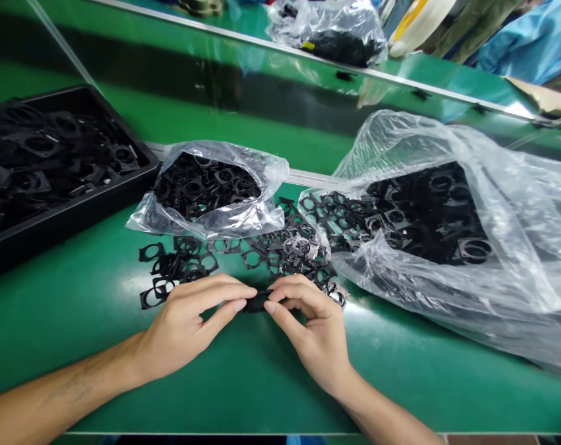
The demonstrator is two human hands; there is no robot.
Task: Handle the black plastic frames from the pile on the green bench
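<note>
Between my two hands, just above the green tabletop, is a small black plastic part (257,302), seen nearly edge-on. My left hand (185,327) pinches its left end between thumb and fingers. The thumb and fingertips of my right hand (312,330) grip the right end. Whether it is one piece or two put together, I cannot tell. Right behind my hands lie loose black frames with round holes (253,258), spread in a heap across the table. A few of them (153,296) lie beyond my left hand.
A black bin (71,213) full of black parts stands at the left. Behind the heap lies an open clear bag (262,219) of black frames. A larger clear bag (516,272) spills more at the right. Another bag (327,25) sits past the low green partition (262,117).
</note>
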